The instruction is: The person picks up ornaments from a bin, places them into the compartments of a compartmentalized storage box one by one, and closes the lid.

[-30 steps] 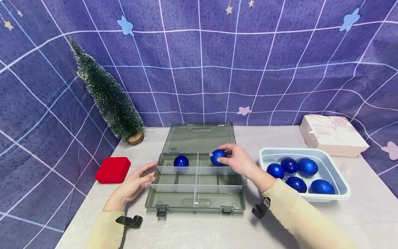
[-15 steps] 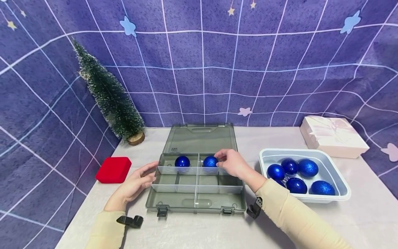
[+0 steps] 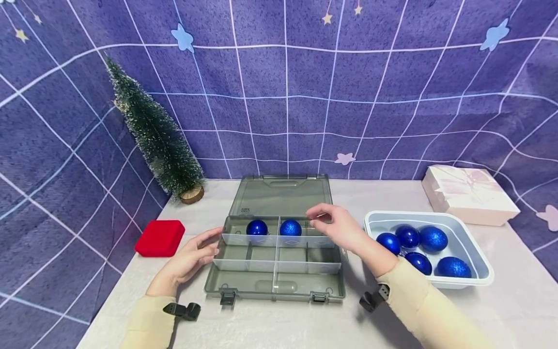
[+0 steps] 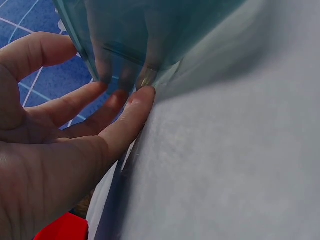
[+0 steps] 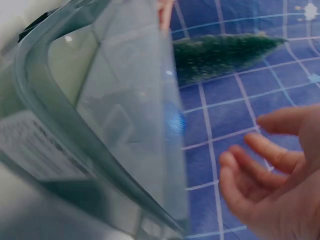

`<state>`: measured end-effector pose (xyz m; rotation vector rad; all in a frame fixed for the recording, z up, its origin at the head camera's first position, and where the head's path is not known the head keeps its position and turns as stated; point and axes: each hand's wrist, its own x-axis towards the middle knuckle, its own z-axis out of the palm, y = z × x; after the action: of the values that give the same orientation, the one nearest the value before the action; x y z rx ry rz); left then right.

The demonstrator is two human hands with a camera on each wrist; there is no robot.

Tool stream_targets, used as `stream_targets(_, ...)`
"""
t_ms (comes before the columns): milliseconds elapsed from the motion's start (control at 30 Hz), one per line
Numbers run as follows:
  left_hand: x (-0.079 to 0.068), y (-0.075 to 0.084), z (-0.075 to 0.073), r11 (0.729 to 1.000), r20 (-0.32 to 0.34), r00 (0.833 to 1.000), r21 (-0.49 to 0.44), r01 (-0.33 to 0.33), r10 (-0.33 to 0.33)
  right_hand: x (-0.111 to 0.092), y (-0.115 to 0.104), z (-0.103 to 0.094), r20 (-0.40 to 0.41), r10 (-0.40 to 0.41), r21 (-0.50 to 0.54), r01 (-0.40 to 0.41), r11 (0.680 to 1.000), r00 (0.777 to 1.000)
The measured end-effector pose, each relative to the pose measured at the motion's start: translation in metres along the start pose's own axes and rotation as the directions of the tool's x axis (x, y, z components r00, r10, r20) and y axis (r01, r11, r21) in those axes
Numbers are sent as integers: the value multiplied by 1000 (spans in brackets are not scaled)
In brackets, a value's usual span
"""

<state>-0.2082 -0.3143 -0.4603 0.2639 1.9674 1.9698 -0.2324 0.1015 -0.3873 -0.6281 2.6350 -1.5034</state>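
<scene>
A grey see-through compartment box [image 3: 244, 277] lies with its lid [image 3: 281, 196] folded back. In its back row sit a shiny blue Christmas ball [image 3: 257, 227] on the left and a glittery blue Christmas ball [image 3: 290, 228] just right of the centre divider. My right hand [image 3: 342, 228] hovers over the box's back right corner, fingers loosely bent and holding nothing; the right wrist view shows the hand [image 5: 277, 175] apart from the box wall. At the box's left side, my left hand [image 3: 192, 257] touches the wall with extended fingertips, as the left wrist view also shows.
A white tub [image 3: 483, 264] with several blue balls stands right of the box. Behind it is a pale gift box [image 3: 472, 194]. On the left are a red case [image 3: 160, 238] and a small frosted Christmas tree [image 3: 159, 138]. A patterned cloth backdrop [image 3: 305, 111] rises behind.
My right hand has set the glittery ball into the back row, let go, and drawn back to the right. The left hand stays at the box's side.
</scene>
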Motion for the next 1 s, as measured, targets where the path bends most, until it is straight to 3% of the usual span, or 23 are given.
stream_targets(267, -1, 2, 1, 1000, -3, 1000, 7, 1, -1, -28, -3, -48, -18, -120, 64, 120, 991, 993)
stream_targets(500, -2, 1, 2, 1000, 0, 1000, 11, -4, 4, -57, 15, -91, -23, -224, 124, 225, 966, 974)
stream_targets(767, 1, 0, 2, 999, -29, 999, 42, 22, -21, -84, 47, -126, 20, -230, 121, 226, 966, 973)
stream_targets(1000, 2, -2, 2, 998, -35, 999, 44, 35, -33, -98, 80, -136, -2, -204, 40, 204, 978, 979)
